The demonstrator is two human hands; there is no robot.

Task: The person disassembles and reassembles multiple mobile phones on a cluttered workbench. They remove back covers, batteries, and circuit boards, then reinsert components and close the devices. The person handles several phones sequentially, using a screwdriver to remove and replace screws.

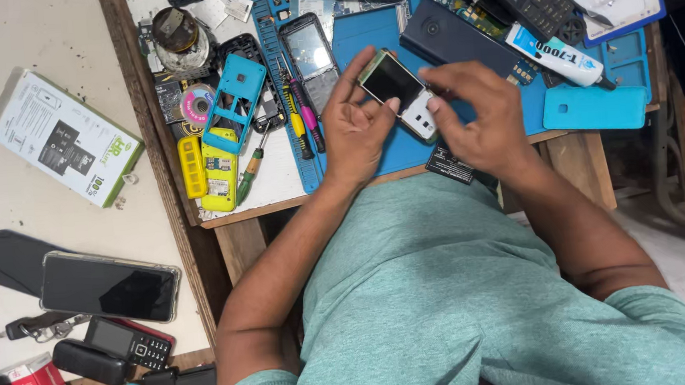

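Small keypad phone (396, 92) with dark screen, clamped between left hand (356, 127) fingers and right hand (478, 115) fingers, above blue repair mat (372, 38) on bench (240, 216).

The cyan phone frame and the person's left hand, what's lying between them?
In the head view, small screwdrivers lie between the cyan phone frame and the left hand, with a dismantled phone just beyond.

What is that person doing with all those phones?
A person in a green shirt holds a small opened phone with both hands over a blue mat. The left hand grips one end, the right hand the other. Screwdrivers, phone shells and a glue tube lie around.
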